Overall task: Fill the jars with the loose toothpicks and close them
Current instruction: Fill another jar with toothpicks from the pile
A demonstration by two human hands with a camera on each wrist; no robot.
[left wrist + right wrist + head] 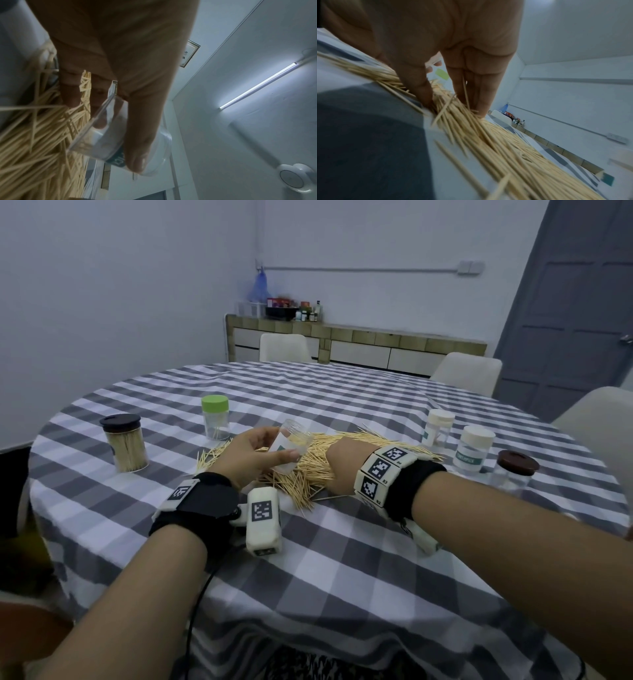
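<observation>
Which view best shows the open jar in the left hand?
Head view: the open jar shows whole, tilted, lidless, a few toothpicks inside, gripped by the left hand over the toothpick pile. Left wrist shows only its blurred clear wall and label up close. Right wrist does not show it.

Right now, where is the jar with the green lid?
In the head view, the jar with the green lid stands upright on the table's far left, behind the toothpick pile, to the right of the dark-lidded full jar.
</observation>
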